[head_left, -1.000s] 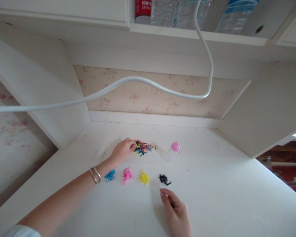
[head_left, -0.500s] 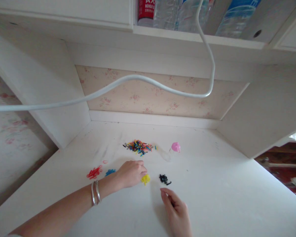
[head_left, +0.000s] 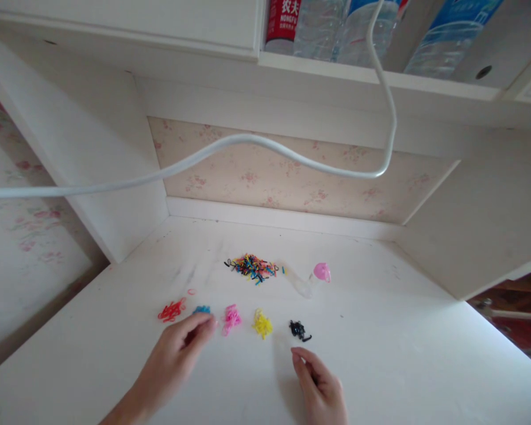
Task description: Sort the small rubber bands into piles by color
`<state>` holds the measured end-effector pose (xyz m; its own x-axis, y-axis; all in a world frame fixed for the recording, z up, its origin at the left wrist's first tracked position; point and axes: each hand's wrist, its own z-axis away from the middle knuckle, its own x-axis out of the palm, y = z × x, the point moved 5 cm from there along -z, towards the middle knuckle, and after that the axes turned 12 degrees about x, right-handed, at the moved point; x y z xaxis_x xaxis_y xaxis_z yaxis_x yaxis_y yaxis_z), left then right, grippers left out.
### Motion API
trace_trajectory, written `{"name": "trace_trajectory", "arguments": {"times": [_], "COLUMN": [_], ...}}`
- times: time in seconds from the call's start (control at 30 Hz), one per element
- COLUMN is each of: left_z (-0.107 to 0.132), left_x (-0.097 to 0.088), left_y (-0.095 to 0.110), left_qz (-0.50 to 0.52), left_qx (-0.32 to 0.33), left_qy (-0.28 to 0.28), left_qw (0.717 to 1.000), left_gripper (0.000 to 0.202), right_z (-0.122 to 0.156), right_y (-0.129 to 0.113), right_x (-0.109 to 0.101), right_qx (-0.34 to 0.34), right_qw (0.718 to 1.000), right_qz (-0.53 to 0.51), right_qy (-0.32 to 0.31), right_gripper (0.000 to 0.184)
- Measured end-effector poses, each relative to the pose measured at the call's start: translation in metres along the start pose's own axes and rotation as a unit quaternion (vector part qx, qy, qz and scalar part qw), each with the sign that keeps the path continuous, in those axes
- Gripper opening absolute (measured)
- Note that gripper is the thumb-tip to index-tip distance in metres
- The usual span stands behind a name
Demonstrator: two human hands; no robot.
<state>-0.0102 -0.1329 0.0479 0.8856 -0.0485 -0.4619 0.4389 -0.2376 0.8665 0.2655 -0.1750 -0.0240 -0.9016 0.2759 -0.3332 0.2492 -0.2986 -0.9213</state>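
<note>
My left hand hovers at the near side of the blue rubber bands, partly covering them, with thumb and forefinger pinched. Any item in that pinch is too small to make out. My right hand is also pinched, just nearer than the black rubber bands; its fingertips hide whatever they may hold. Between the hands lie pink rubber bands and yellow rubber bands. Red rubber bands form the leftmost pile. Behind this row is a larger heap of mixed-colour rubber bands.
A clear bag-like container with a pink top lies right of the mixed heap. A white cable crosses the view above the white desk. Bottles stand on the overhead shelf; side panels flank the desk.
My left hand has drawn back leftward from beside the yellow pile to the blue one, uncovering the pink pile. My right hand keeps nearly the same place and pinch. The view has shifted slightly.
</note>
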Motion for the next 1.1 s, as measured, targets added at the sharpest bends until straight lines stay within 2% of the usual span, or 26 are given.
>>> {"name": "trace_trajectory", "arguments": {"times": [0.07, 0.17, 0.23, 0.33, 0.47, 0.67, 0.77, 0.83, 0.87, 0.93, 1.0, 1.1], "left_z": [0.019, 0.035, 0.039, 0.044, 0.050, 0.053, 0.053, 0.053, 0.053, 0.053, 0.052, 0.052], "left_x": [-0.016, -0.035, -0.039, -0.031, -0.015, -0.022, -0.025, -0.025, -0.025, -0.024, -0.023, -0.022], "left_y": [-0.027, -0.056, -0.068, -0.081, -0.086, -0.085, -0.083, -0.081, -0.081, -0.081, -0.082, -0.084], "left_qz": [0.044, 0.096, 0.114, 0.125, 0.062, 0.065, 0.070, 0.066, 0.065, 0.071, 0.079, 0.086], "left_qx": [-0.061, -0.091, -0.088, -0.108, -0.092, -0.094, -0.080, -0.073, -0.071, -0.068, -0.065, -0.062], "left_qy": [0.068, 0.129, 0.127, 0.092, 0.040, 0.085, 0.086, 0.078, 0.074, 0.072, 0.075, 0.071], "left_qw": [0.995, 0.983, 0.981, 0.982, 0.993, 0.990, 0.991, 0.992, 0.993, 0.993, 0.992, 0.992], "left_gripper": [0.036, 0.046, 0.047, 0.046, 0.047, 0.047, 0.046, 0.046, 0.045, 0.045, 0.045, 0.044], "right_z": [0.000, 0.001, 0.001, 0.001, 0.003, 0.001, -0.003, -0.008, -0.012, -0.022, -0.038, -0.070], "right_y": [0.000, 0.002, 0.002, 0.002, -0.003, -0.003, -0.004, -0.014, -0.024, -0.049, -0.072, -0.095], "right_x": [0.002, 0.006, 0.008, 0.010, 0.012, 0.020, 0.020, 0.022, 0.023, 0.031, 0.041, 0.053], "right_qx": [0.000, 0.008, 0.011, 0.011, 0.011, 0.007, 0.032, 0.037, 0.025, -0.015, -0.026, -0.005], "right_qw": [1.000, 1.000, 0.999, 0.999, 0.998, 0.998, 0.997, 0.992, 0.986, 0.954, 0.888, 0.845], "right_qz": [0.004, 0.019, 0.032, 0.042, 0.055, 0.070, 0.073, 0.122, 0.167, 0.298, 0.459, 0.534], "right_qy": [-0.003, -0.011, -0.017, -0.017, -0.008, -0.006, -0.001, -0.001, -0.001, -0.002, 0.014, 0.041], "right_gripper": [0.045, 0.046, 0.046, 0.048, 0.048, 0.044, 0.049, 0.049, 0.047, 0.042, 0.041, 0.047]}}
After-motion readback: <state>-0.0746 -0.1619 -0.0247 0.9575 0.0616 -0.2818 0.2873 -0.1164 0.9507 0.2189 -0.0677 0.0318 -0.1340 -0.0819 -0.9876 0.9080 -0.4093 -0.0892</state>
